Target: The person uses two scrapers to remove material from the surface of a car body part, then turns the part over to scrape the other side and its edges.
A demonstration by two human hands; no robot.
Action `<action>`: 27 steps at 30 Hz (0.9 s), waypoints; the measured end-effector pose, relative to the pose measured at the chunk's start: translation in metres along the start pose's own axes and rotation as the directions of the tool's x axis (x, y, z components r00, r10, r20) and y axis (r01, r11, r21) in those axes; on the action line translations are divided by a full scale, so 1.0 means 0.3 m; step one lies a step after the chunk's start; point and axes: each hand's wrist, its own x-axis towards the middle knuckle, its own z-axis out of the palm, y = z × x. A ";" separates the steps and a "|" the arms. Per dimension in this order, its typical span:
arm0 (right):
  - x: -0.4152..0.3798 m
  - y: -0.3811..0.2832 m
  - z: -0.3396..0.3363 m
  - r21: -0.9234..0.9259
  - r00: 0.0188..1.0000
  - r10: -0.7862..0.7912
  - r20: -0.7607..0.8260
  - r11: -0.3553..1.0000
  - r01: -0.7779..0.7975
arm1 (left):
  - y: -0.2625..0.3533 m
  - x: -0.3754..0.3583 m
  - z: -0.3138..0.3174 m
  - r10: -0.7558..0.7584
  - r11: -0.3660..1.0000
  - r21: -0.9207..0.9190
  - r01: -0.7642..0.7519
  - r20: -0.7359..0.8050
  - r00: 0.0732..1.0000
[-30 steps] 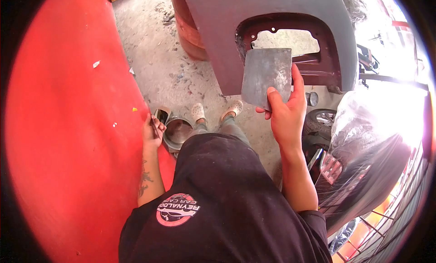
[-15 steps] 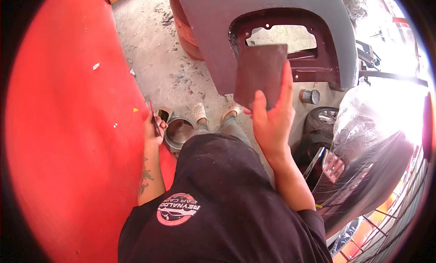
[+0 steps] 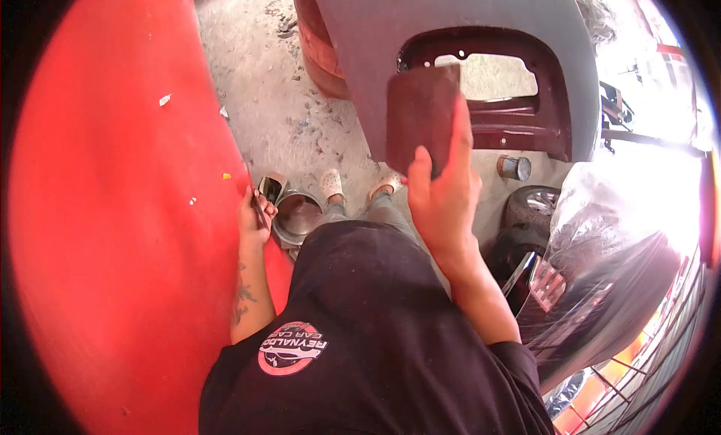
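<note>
My right hand [image 3: 443, 202] is closed on a dark brown rectangular sheet of sandpaper [image 3: 422, 120], raised before the grey car panel [image 3: 360, 60]. The thumb and a finger press on the sheet's near face; its other side is hidden. My left hand [image 3: 257, 213], at the edge of the red car body panel [image 3: 128, 232], is closed around a thin dark sheet [image 3: 260, 208] seen nearly edge-on. I cannot make out its kind. Just right of that hand, below it, stands a round metal bucket [image 3: 315, 204] with murky contents.
The grey panel has a dark recessed opening and rests by a reddish drum [image 3: 323, 52]. A small can [image 3: 514, 167] lies on the concrete floor [image 3: 248, 67]. At right are a wheel [image 3: 535, 202], a plastic-covered object [image 3: 601, 285] and metal bars [image 3: 638, 375].
My right hand has shifted slightly left with the sandpaper. The thin sheet in my left hand has tipped, and less of it shows above the fingers. The view has moved a little.
</note>
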 end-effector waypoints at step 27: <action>0.131 0.081 -0.012 -0.264 0.730 -0.591 0.343 0.685 0.679 | 0.017 0.023 0.055 0.000 1.000 0.014 0.000 -0.016 1.000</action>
